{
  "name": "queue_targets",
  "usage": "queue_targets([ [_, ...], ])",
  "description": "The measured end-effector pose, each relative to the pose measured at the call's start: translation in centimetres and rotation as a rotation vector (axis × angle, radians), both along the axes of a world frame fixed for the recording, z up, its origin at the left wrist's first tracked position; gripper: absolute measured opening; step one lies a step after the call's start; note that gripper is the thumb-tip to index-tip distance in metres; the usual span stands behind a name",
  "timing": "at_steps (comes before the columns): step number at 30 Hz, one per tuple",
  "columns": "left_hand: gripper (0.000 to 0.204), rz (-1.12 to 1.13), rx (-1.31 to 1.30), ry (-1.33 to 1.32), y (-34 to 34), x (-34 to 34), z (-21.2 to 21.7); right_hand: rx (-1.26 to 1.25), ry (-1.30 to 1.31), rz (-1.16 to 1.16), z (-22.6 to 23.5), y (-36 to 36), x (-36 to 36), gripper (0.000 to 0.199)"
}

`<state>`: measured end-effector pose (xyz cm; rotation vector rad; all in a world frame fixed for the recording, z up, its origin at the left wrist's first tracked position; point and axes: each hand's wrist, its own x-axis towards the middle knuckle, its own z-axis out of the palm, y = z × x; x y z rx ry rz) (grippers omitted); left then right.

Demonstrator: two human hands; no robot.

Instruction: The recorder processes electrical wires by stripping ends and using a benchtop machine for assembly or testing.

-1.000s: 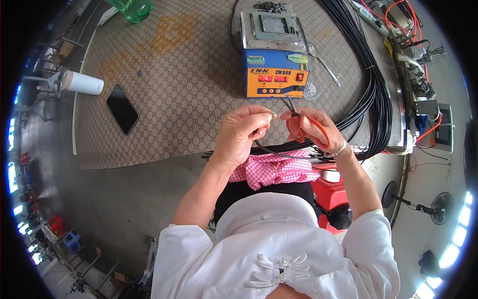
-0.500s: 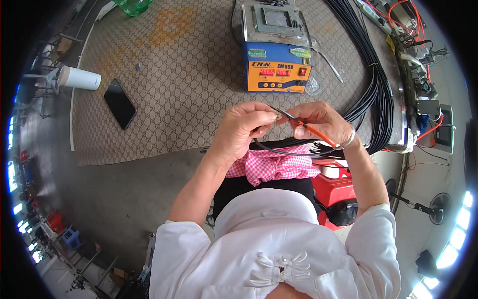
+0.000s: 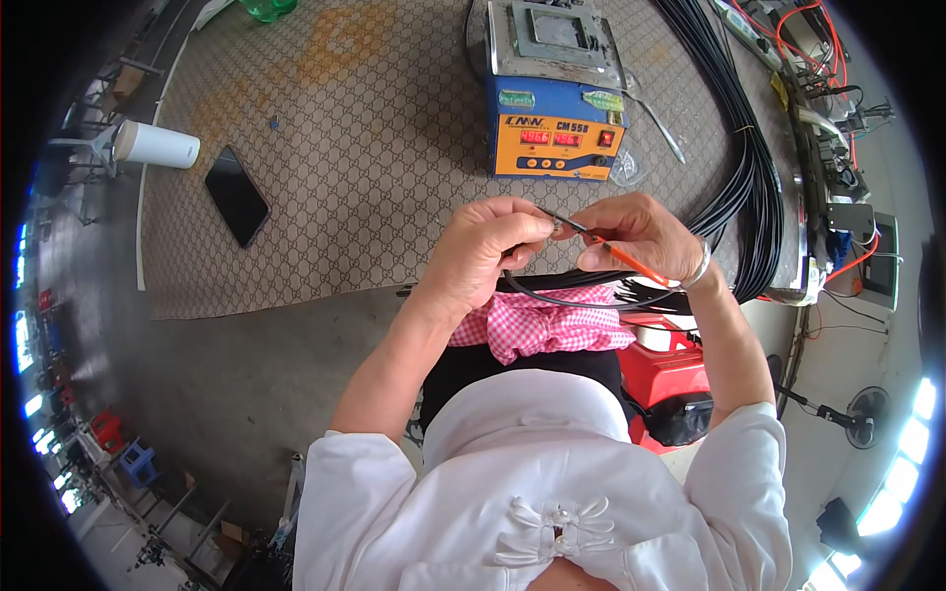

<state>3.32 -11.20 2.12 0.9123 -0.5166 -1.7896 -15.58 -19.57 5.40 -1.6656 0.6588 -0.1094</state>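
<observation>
From the head view, my left hand [image 3: 483, 251] pinches the end of a black cable [image 3: 562, 295] that loops just below my grip. My right hand [image 3: 636, 231] grips orange-handled pliers [image 3: 616, 251], tips meeting that cable end; a blue-and-orange machine [image 3: 552, 133] sits beyond both hands.

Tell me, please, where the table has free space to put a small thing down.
The patterned mat is bare between the black phone and the blue-orange machine. It is crowded right of the machine, by the black cable bundle, and around both hands.
</observation>
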Motion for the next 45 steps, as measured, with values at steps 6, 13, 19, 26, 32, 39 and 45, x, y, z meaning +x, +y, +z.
queue_targets([
  [6,0.011,0.007,-0.003,-0.009,0.0,-0.1,-0.1,-0.058,0.017,0.007,-0.1,-0.1,0.1,0.031],
  [13,0.011,0.010,0.011,-0.008,0.0,0.0,-0.1,-0.166,-0.016,0.021,-0.4,0.0,0.2,0.030],
  [19,0.012,0.017,-0.004,0.089,0.0,0.2,-0.4,-0.152,0.021,-0.050,-0.6,0.0,0.2,0.030],
  [26,0.015,0.061,-0.074,0.255,0.6,0.1,-1.0,-0.872,0.114,-0.092,-5.4,0.2,0.4,0.032],
  [32,0.011,0.120,-0.085,0.257,1.0,-0.6,-1.0,-1.081,0.292,0.060,-6.4,1.1,1.0,0.031],
  [39,0.009,0.147,-0.141,0.277,1.5,-1.1,-0.9,-1.084,0.375,0.033,-7.4,2.0,0.8,0.035],
  [45,0.007,0.204,-0.144,0.315,1.9,-1.8,-0.2,-0.644,-0.037,-0.130,-5.9,3.3,0.2,0.024],
])
